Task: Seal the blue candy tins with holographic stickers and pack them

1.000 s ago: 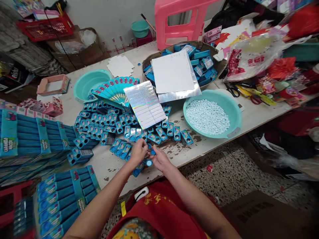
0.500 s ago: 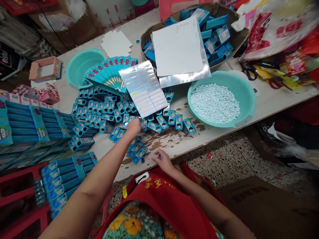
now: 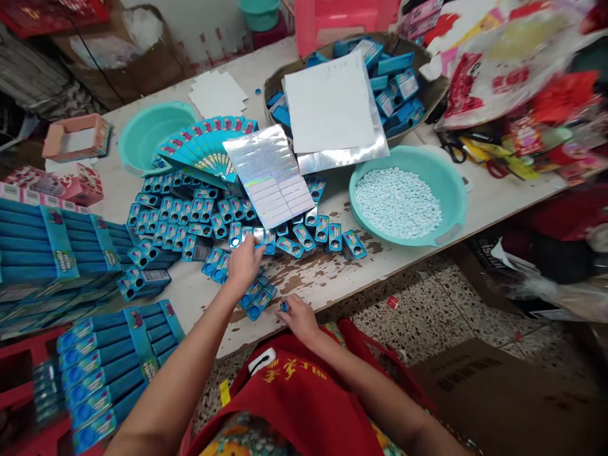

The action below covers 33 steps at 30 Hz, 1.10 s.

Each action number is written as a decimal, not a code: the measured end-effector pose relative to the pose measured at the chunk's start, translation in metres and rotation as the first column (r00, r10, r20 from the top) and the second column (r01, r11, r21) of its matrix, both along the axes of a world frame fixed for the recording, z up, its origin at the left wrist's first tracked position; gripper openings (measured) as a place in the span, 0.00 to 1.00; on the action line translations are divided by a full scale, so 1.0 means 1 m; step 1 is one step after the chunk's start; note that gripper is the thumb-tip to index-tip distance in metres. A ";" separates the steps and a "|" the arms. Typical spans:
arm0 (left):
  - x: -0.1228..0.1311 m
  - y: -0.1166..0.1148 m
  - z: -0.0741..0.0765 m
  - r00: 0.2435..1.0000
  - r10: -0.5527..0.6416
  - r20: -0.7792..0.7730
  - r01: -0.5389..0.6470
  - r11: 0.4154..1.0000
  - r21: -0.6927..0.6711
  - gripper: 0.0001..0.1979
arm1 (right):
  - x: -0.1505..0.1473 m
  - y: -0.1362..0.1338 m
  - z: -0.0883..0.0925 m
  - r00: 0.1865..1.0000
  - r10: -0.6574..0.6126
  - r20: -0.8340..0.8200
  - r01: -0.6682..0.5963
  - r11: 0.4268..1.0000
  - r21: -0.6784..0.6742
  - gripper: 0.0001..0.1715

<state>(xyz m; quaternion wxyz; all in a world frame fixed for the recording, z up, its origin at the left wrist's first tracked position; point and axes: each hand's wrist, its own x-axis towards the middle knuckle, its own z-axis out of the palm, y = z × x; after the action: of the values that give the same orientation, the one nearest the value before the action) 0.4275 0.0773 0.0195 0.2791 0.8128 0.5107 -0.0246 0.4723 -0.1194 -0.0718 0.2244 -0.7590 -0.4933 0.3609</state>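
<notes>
My left hand point(image 3: 244, 266) is over the front of a group of small blue boxes point(image 3: 288, 247), its fingers curled down. Whatever its fingertips hold, if anything, is hidden. Several boxes around it have dark round holes in their ends. Close under the hand, other blue boxes point(image 3: 261, 303) have blue round ends. Near the table's front edge, my right hand point(image 3: 300, 318) pinches a small blue cap point(image 3: 284, 306), just right of those boxes. A silvery sticker sheet point(image 3: 268, 177) lies across the boxes behind my left hand.
At right stands a green basin point(image 3: 458, 209) of white pellets; another green basin point(image 3: 128, 136) is at back left. A carton point(image 3: 432, 95) of blue boxes has white sheets point(image 3: 330, 104) on it. Packed blue boxes point(image 3: 114, 361) are stacked at left. Scissors point(image 3: 456, 151) lie at right.
My left hand has drawn back from the boxes toward me and slightly left. My right hand has moved left, closer to the front boxes, with the blue cap in its fingers. The view has shifted slightly.
</notes>
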 end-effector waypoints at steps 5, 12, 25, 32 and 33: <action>-0.008 -0.054 0.003 0.927 0.132 0.352 0.150 0.728 -0.669 0.18 | 0.038 0.011 0.047 0.987 -0.163 0.008 0.154 0.951 0.267 0.09; 0.017 -0.048 -0.019 0.952 0.182 0.247 0.110 0.547 -0.830 0.15 | 0.055 0.021 0.048 0.987 -0.155 -0.035 0.159 0.948 0.274 0.13; 0.097 -0.002 -0.003 0.856 -0.325 -0.401 0.329 0.942 -0.063 0.15 | 0.111 -0.004 0.033 0.512 -0.471 -0.718 0.585 0.804 -0.110 0.17; 0.124 -0.008 0.002 0.807 -0.347 -0.478 0.316 0.937 -0.147 0.15 | 0.161 0.032 0.056 0.707 -0.439 -0.554 0.477 0.875 -0.084 0.09; 0.126 -0.008 0.003 0.812 -0.340 -0.474 0.301 0.940 -0.160 0.15 | 0.168 0.042 0.060 0.766 -0.401 -0.502 0.435 0.899 -0.054 0.08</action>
<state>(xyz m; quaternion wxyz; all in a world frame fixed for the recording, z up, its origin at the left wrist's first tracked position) 0.5538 0.0694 0.0227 0.1619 0.8421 0.4192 -0.2982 0.6405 -0.0772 -0.0123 0.4440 -0.7215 -0.2479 0.4700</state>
